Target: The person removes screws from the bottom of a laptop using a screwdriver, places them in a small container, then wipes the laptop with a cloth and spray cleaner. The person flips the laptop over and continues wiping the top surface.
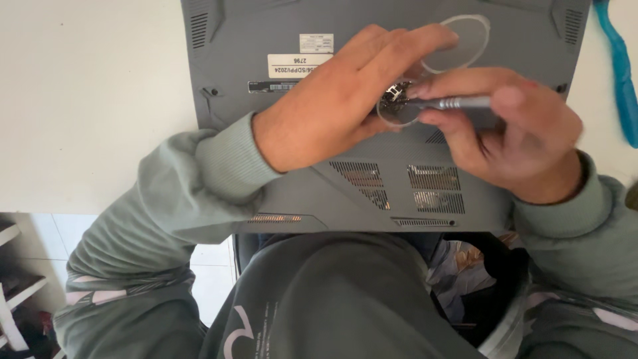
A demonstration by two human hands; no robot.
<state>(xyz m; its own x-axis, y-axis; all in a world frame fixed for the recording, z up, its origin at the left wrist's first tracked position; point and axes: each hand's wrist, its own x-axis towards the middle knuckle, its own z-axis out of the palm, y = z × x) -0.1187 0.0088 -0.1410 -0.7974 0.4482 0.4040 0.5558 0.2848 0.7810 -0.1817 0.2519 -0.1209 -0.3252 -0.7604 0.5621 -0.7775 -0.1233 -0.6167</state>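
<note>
Plainly small, round, clear dish [397,110]; screws inside

We have a single view, from a camera on our head, looking steeply down and close over our own lap, sleeves and hands [345,100] to the laptop [279,40] on the white table [86,100]. There is no second view to share any of this.

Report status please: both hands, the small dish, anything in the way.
Left hand holds small clear dish over laptop. Right hand grips screwdriver, tip at dish. Nothing in the way.
</note>
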